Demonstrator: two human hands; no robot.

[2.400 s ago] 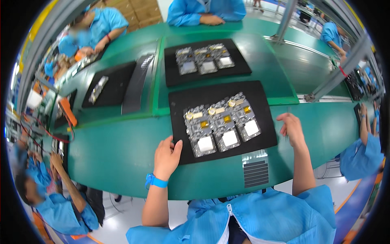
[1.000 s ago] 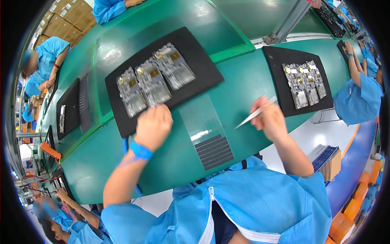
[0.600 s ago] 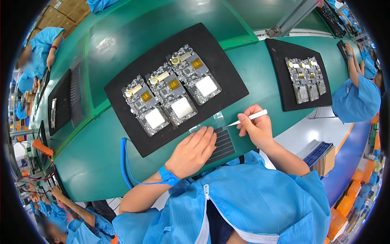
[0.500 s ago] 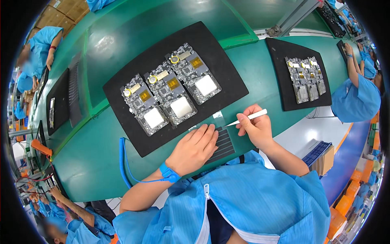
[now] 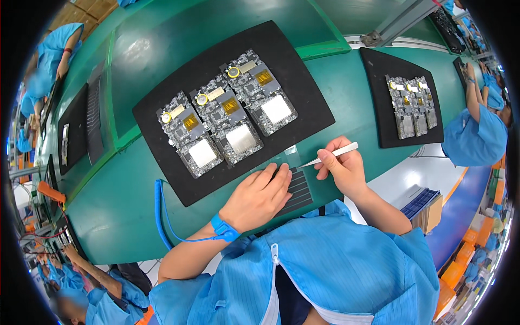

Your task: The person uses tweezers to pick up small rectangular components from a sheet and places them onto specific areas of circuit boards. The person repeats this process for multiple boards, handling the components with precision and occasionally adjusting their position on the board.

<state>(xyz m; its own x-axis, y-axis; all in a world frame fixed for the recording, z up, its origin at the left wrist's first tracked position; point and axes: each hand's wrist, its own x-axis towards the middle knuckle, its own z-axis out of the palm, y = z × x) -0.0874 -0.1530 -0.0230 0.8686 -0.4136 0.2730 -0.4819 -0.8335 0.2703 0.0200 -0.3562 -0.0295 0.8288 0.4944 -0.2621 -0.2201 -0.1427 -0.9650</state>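
Observation:
My left hand [image 5: 255, 196] lies palm down, fingers stretched out, on the left part of a sheet of black strips [image 5: 299, 190]. Between thumb and fingers my right hand [image 5: 345, 169] grips white tweezers [image 5: 342, 150]. Their thin tip points left, close to the sheet's upper edge; whether it touches I cannot tell. Just above the tip is a small clear film piece [image 5: 292, 154]. Beyond my hands, three circuit boards [image 5: 227, 122] lie side by side on a black mat [image 5: 307, 108]. Each bears a round yellow-rimmed part, an amber patch and a pale square.
To the right, another black mat [image 5: 380, 103] carries three more boards [image 5: 420, 125]. A blue coiled wrist-strap cord [image 5: 158, 211] runs from my left wrist across the green table [image 5: 108, 227]. Co-workers in blue sit at both sides. A metal post [image 5: 398, 24] stands at the back right.
The whole view has shifted slightly. My left hand stays flat, and my right hand keeps the tweezers near the same spot on the sheet's edge.

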